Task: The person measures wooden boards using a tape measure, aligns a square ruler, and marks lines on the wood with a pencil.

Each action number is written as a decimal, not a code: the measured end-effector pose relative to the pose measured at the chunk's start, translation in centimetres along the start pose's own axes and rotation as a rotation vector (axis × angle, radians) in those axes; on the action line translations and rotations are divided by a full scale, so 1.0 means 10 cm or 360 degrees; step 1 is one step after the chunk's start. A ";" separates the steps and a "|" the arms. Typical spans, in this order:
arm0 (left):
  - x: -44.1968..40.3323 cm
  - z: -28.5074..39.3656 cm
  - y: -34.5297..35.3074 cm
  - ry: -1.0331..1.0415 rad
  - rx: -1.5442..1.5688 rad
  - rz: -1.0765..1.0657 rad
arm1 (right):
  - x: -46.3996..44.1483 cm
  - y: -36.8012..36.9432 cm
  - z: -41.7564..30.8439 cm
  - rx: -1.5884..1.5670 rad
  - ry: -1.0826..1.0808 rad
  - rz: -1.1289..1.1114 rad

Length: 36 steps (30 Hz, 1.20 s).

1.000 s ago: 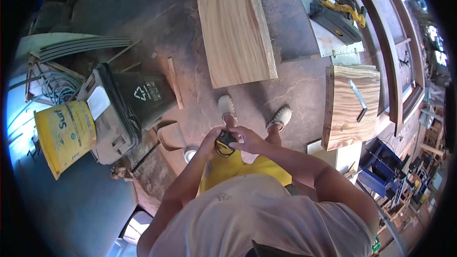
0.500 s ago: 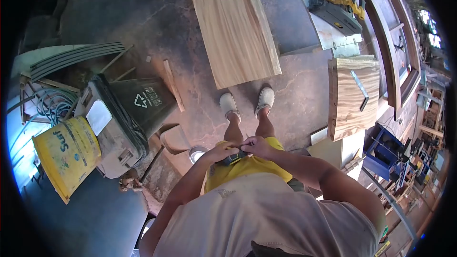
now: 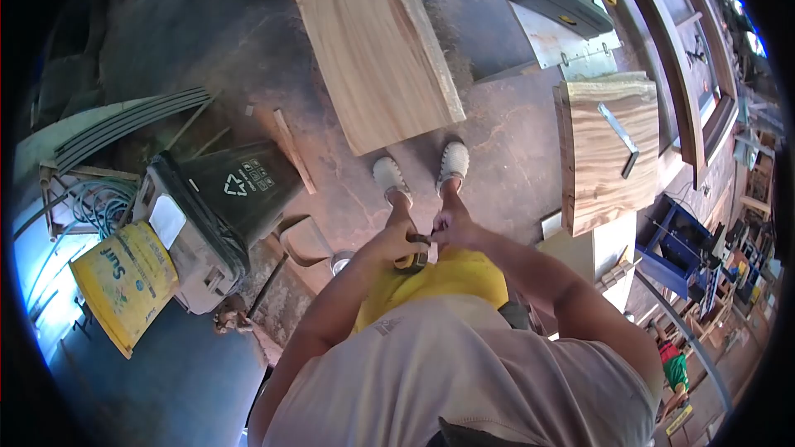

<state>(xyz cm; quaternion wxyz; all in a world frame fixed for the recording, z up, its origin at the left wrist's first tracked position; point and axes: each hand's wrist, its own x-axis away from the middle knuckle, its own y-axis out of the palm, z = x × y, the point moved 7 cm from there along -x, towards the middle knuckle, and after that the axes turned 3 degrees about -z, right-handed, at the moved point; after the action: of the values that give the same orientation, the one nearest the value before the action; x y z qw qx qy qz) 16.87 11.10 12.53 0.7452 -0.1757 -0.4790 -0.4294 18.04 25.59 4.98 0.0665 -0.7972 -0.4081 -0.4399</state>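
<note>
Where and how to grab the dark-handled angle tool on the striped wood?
Probably by its dark handle, pinched across its narrow width from above, reaching from the person's side: the angle tool lies flat on the striped wood, handle end nearer the person.

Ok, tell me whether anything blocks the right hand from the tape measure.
Nothing visible does: the right hand is close beside the tape measure, held in the left hand. Whether the right touches it is unclear.

Person's in a pale greyish short-sleeved tee (image 3: pixel 447 364) with small darker chest logo (image 3: pixel 387 326), bright yellow shorts (image 3: pixel 470 276), off-white clogs (image 3: pixel 453 161)
</note>
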 end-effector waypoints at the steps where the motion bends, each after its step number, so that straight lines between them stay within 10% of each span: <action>1: -0.08 -0.11 0.06 -0.0006 0.0000 -0.0026 | 0.04 -0.17 -0.04 -0.0031 -0.0002 0.0006; 5: -0.35 -0.49 0.19 0.0086 -0.0224 0.0326 | 0.14 -0.89 0.10 -0.0306 0.0055 0.0056; 8: -0.56 -0.53 0.81 0.0516 -0.0123 -0.0242 | 0.36 -0.95 0.10 -0.0421 0.0156 -0.0046; 9: -0.61 -0.40 0.90 0.0508 -0.0116 -0.0257 | 0.41 -0.85 0.02 0.0318 -0.0057 0.0040; 10: -0.70 -0.25 0.79 0.0511 -0.0066 0.0074 | 0.45 -0.75 -0.09 0.1063 -0.0276 0.0129; 13: -0.73 0.21 0.42 0.0818 0.0028 0.0877 | 0.76 -0.78 -0.47 0.0891 -0.0446 0.0495; 19: -0.92 0.83 -0.14 0.0994 -0.0419 0.0881 | 1.24 -1.11 -1.12 0.0906 -0.0382 0.0630; 36: -1.01 -0.08 0.00 0.0465 -0.0213 0.0843 | 1.07 -2.26 -1.84 0.1553 -0.0552 0.1216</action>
<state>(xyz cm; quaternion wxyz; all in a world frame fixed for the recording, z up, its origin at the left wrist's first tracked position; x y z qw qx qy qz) 15.56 15.32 3.38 0.8789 -0.2796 -0.2750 -0.2715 -6.90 38.19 18.48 0.5066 -0.8240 -0.2533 -0.0136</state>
